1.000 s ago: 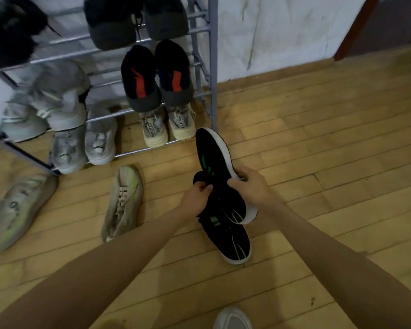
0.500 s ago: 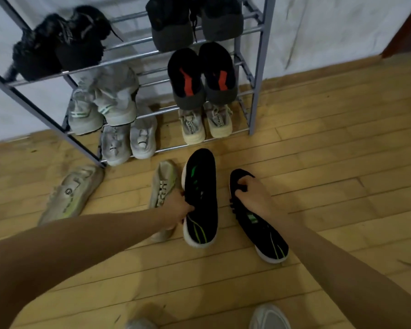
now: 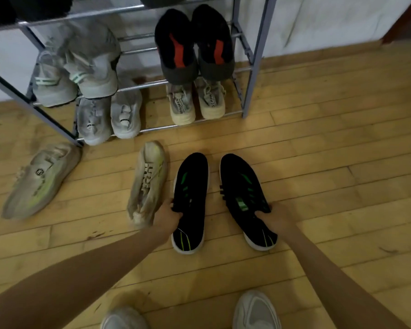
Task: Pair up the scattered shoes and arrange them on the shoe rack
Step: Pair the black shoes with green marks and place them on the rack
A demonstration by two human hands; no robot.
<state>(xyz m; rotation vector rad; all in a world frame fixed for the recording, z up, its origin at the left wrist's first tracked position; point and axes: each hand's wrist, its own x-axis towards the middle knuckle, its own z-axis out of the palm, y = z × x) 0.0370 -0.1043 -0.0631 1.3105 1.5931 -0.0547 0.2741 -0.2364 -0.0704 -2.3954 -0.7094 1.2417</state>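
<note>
**Black pair on the floor, one shoe in each hand**

The two hands are apart, and each one is clamped on a shoe. The left hand curls its fingers over the collar edge of the left black shoe. The right hand grips the collar of the right black shoe. Both shoes have green marks and white soles. They lie side by side on the wooden floor in front of the shoe rack, with their toes towards it. A narrow strip of floor separates them, and a band of planks lies between their toes and the front rail of the rack.

A beige shoe lies just beside the left black shoe. The left hand sits between the two, and I cannot tell if it touches the beige one. A second beige shoe lies well apart to the left, near the left foot of the rack.

On the bottom shelf a grey pair and a cream pair stand with a gap between them. On the shelf above, a pale grey pair and a black-and-red pair leave open rails in the middle. To the right of the rack post, open planks run to the white wall.
</note>
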